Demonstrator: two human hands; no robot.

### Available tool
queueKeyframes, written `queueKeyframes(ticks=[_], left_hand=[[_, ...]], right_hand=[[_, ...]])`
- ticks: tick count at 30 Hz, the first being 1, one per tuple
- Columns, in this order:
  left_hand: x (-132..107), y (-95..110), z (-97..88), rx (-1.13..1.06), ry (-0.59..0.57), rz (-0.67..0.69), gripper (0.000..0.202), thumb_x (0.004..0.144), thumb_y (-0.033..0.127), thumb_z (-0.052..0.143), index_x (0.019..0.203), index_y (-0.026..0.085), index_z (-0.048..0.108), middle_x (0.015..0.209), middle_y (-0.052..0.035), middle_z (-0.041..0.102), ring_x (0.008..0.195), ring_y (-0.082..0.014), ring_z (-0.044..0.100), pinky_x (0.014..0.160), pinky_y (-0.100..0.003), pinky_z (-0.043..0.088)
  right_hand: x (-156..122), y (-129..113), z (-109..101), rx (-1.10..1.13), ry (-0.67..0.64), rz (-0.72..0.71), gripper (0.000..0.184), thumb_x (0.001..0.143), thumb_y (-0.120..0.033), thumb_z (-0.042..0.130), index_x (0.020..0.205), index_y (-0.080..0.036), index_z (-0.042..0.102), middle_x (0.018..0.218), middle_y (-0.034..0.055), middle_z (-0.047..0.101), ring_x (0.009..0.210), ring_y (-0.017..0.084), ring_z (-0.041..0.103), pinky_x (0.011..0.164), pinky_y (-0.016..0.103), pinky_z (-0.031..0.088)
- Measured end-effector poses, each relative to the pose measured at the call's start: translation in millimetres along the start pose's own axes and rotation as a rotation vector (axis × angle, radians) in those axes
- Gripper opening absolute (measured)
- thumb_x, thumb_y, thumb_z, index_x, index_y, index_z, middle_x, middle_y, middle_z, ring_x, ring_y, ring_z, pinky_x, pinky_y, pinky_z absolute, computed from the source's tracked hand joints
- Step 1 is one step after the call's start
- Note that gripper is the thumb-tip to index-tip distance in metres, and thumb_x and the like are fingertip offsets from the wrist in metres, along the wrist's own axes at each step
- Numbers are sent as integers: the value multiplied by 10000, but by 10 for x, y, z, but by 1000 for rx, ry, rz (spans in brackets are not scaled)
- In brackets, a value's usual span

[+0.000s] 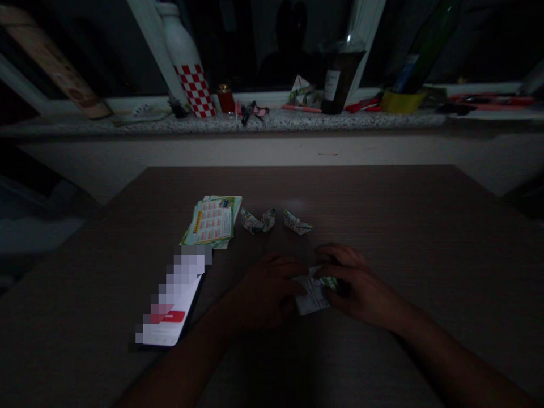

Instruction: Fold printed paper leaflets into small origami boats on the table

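Both hands rest on a small printed piece of paper (313, 294) lying on the dark wooden table (425, 226). My left hand (266, 292) presses on the paper's left edge with curled fingers. My right hand (355, 283) pinches its right side, fingers bent over it. Just beyond the hands lie two small folded paper figures (258, 220) and a third folded paper figure (297, 223). A stack of printed paper sheets (211, 222) lies left of them. The scene is very dim.
A phone with a lit screen (174, 300) lies at the left of my left arm. Behind the table runs a stone windowsill (127, 124) with a red-and-white checkered bottle (189, 62), a dark wine bottle (340, 79), a green bottle (420, 51), a tape roll (402, 102) and small clutter.
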State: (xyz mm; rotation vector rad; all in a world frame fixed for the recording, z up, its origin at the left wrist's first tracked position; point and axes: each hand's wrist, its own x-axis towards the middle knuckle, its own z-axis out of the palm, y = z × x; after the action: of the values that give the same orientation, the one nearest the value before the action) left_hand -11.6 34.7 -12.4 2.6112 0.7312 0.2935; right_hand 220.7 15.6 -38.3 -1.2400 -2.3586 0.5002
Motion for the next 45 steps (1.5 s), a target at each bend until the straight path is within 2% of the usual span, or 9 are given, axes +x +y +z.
queueKeyframes(ticks=[7, 11, 14, 19, 23, 31, 36, 39, 45], left_hand=[[-10, 31, -23, -74, 20, -19, 306, 744, 98, 599, 1008, 242, 657, 1196, -27, 597, 1146, -209, 499, 1012, -373, 328], [-7, 17, -29, -103, 16, -39, 185, 815, 232, 620, 992, 240, 675, 1145, -37, 592, 1089, -213, 511, 971, -367, 357], [0, -5, -18, -111, 7, -83, 168, 867, 312, 577, 973, 232, 680, 1066, -41, 588, 1020, -200, 519, 913, -345, 388], [20, -35, 29, -89, 18, -175, 185, 910, 280, 507, 873, 175, 656, 912, -28, 574, 887, -167, 527, 786, -294, 407], [63, -24, 66, -32, 17, -206, 207, 916, 277, 486, 846, 159, 641, 831, -30, 588, 817, -173, 529, 738, -301, 404], [151, 33, 101, 71, -3, -239, 195, 899, 243, 480, 819, 150, 631, 823, -52, 611, 821, -206, 553, 792, -361, 434], [162, 48, 123, 117, -2, -245, 188, 897, 231, 474, 838, 152, 634, 838, -65, 615, 841, -221, 558, 802, -381, 446], [166, 54, 140, 122, 16, -245, 192, 901, 239, 468, 847, 153, 630, 831, -62, 614, 831, -217, 564, 857, -410, 434], [189, 91, 125, 140, -2, -253, 194, 895, 212, 460, 840, 139, 631, 835, -70, 629, 835, -218, 575, 875, -410, 437]], right_hand=[[-5, -42, -16, -3, -29, -6, 301, 738, -254, 679, 1038, -248, 662, 1295, 104, 487, 1240, 306, 404, 1002, 493, 326], [-11, -31, -15, -13, -33, -3, 306, 729, -261, 692, 1034, -261, 666, 1295, 100, 497, 1234, 311, 409, 1001, 496, 324], [-8, -35, -23, -8, -45, 1, 307, 734, -269, 693, 1040, -265, 665, 1299, 97, 500, 1232, 308, 416, 997, 493, 329], [6, -47, -33, 1, -38, 5, 305, 732, -261, 694, 1036, -268, 672, 1290, 96, 515, 1220, 312, 433, 978, 497, 345], [6, -34, -28, 8, -44, 0, 316, 725, -241, 691, 1040, -263, 667, 1294, 102, 514, 1224, 316, 430, 982, 507, 342], [19, -18, -7, 14, -49, 4, 197, 845, -237, 580, 1023, -248, 664, 1287, 94, 522, 1235, 282, 427, 1001, 483, 343], [21, -33, -10, 31, -49, 15, 243, 793, -284, 657, 1034, -257, 664, 1291, 95, 524, 1238, 299, 427, 1003, 500, 341], [15, -26, 0, 26, -53, 28, 265, 774, -287, 676, 1037, -260, 662, 1302, 91, 516, 1249, 298, 419, 1012, 501, 332], [5, 10, 17, 23, -60, 37, 339, 718, -243, 713, 1053, -252, 661, 1329, 86, 504, 1264, 299, 407, 1028, 496, 314]])
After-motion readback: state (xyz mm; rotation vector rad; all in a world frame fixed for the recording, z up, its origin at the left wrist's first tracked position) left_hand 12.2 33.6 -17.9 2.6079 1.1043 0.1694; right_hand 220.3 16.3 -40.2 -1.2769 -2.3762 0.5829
